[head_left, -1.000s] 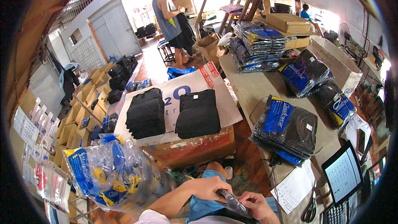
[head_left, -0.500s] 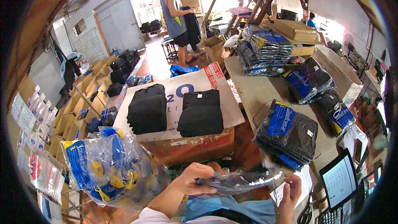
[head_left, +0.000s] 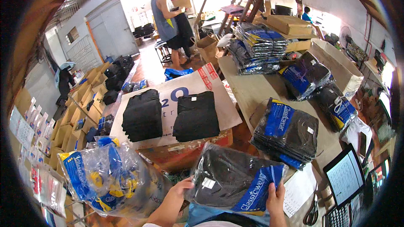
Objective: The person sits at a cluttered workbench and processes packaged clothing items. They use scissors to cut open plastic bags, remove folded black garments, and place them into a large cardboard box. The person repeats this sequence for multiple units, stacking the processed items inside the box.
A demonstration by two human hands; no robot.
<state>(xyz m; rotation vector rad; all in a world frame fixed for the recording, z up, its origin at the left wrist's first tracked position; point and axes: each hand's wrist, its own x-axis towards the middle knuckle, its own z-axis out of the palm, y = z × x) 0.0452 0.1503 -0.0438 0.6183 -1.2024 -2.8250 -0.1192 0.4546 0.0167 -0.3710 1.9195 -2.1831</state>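
A black folded garment in a see-through plastic bag (head_left: 231,170) with a blue and yellow printed band is spread flat in front of me. My left hand (head_left: 182,188) pinches its left edge, near a small white label. On the blue band at the right end, my right hand (head_left: 275,198) grips with the thumb on top. To the left of my left forearm sits a large bag of blue and yellow printed plastic bags (head_left: 122,176). Beyond my hands, two stacks of folded black garments, the left stack (head_left: 142,115) and the right stack (head_left: 195,117), lie on a carton.
On the right-hand table (head_left: 263,85) lie a near pile of bagged garments (head_left: 286,132), a far pile (head_left: 259,48) and an open carton (head_left: 336,65). Scissors (head_left: 311,214), a paper sheet (head_left: 299,187) and a screen (head_left: 344,178) stand close right. Cardboard bins (head_left: 69,128) line the left; another person (head_left: 166,21) stands behind.
The bagged garment, seen edge-on and blurred before, now lies flat and faces up between my hands. My right hand has closed on its right end. The view has shifted slightly right.
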